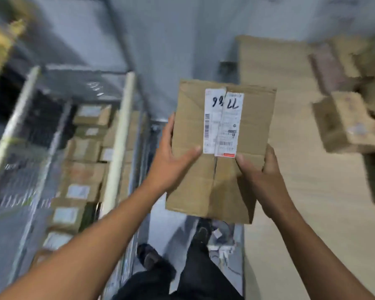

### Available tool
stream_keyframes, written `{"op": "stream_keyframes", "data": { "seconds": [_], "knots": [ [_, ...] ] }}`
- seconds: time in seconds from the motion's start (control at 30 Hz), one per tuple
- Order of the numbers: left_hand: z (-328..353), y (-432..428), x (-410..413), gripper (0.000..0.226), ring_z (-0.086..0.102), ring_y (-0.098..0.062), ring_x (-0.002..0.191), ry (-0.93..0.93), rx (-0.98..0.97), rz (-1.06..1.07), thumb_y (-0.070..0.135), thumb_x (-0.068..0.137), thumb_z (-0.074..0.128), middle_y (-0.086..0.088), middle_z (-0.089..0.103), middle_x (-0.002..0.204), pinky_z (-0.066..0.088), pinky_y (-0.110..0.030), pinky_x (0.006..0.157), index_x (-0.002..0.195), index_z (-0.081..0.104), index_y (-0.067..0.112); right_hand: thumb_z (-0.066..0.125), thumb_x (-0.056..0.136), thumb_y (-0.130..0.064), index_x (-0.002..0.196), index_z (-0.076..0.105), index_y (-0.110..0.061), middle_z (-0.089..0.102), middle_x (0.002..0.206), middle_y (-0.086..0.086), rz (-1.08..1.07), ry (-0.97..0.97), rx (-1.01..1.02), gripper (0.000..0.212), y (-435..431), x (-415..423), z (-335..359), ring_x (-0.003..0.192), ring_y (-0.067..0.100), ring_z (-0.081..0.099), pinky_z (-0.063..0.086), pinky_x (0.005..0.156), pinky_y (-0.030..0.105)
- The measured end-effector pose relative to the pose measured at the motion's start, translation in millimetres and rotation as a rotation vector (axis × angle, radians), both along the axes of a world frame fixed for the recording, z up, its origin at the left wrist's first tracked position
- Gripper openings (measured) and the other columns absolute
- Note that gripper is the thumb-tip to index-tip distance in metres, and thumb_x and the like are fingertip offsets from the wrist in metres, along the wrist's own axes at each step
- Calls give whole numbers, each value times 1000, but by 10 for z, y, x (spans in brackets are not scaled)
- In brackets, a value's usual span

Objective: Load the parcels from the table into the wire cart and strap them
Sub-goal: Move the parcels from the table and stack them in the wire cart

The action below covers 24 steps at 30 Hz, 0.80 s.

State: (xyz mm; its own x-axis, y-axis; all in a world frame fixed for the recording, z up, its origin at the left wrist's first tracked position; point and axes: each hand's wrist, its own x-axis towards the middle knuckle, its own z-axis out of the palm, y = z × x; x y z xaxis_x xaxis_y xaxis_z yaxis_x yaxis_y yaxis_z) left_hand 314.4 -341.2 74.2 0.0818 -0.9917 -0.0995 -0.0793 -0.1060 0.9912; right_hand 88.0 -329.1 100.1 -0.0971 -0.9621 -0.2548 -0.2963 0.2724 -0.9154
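Two hands, left hand (171,163) and right hand (261,169), grip the flat brown cardboard parcel with a white label (254,113), thumbs on top, above the left edge of the pale wooden table (294,191); keep it level and set it softly on the brown boxes (82,148) in the grey wire cart (119,131).

We see two bare forearms, the left forearm (91,241) at lower left of the frame, the right forearm (312,245) at lower right, both uncovered to the frame edge. Left hand (171,167) and right hand (260,167) are bare too, with short, plain thumbnails. Bottom centre: dark, near-black trousers (204,269). Just above them in the frame are a dark left shoe (148,256) and right shoe (200,232), too blurred for us to tell the type.
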Motion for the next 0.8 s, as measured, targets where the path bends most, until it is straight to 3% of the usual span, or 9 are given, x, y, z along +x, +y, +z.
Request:
{"op": "stream_keyframes", "data": {
  "seconds": [0.1,0.2,0.33,0.4,0.47,0.53,0.6,0.7,0.8],
  "knots": [
    [-4,394,1323,90,65,2,117,-78,42,217,46,73,83,8,64,136,52,-19,99,149,42,23,77,91,-40,139,51,-26,68,125,-15,245,-54,-45,56,-126,1287,-82,111,-4,66,55,93,21],
    [1,1065,2567,73,62,19,101,-175,71,428,42,74,84,22,65,121,48,-6,85,136,47,31,75,85,-54,149,38,-32,60,139,-15,509,-97,20,78,-1,2571,-226,123,-2,61,53,102,29],
    [-125,2131,3721,77,63,15,107,-177,161,644,36,77,90,21,64,126,48,-7,87,141,47,34,72,76,-71,160,3,-50,58,145,-18,776,-129,292,111,317,3998,-484,123,10,66,55,99,43],
    [-320,2609,4041,73,64,15,104,-159,219,745,31,81,89,25,65,123,48,-4,81,141,48,37,74,79,-67,155,10,-57,73,123,-13,910,-115,446,100,480,4518,-685,97,25,78,63,74,53],
    [-607,3016,4236,69,63,16,106,-154,275,829,28,83,88,30,66,120,47,-4,82,139,50,40,77,81,-60,150,27,-46,73,120,-4,1016,-96,556,86,589,4959,-936,93,28,78,62,63,49],
    [-978,3341,4344,70,59,22,103,-158,356,870,27,84,87,33,64,118,45,-2,81,143,50,36,78,78,-59,140,39,-28,67,122,3,1045,-52,605,79,659,5349,-1205,95,25,77,62,62,45],
    [-1390,3568,4367,80,58,24,101,-149,452,871,39,80,87,27,62,121,45,-4,81,149,48,32,82,76,-60,140,35,-27,62,131,5,1082,6,610,86,663,5653,-1550,90,22,78,62,60,43],
    [-2056,3747,4377,90,64,4,110,-90,548,897,65,69,87,16,62,132,50,-19,92,146,45,44,86,77,-53,154,29,-41,62,137,5,1277,136,707,96,594,5927,-2194,93,24,78,63,62,43],
    [-2762,3766,4372,94,61,-4,117,15,669,793,64,71,83,17,53,142,51,-29,100,152,38,48,84,79,-52,136,48,-21,68,128,13,1472,351,759,74,477,5988,-2944,88,21,78,63,65,34]
  ]
}}
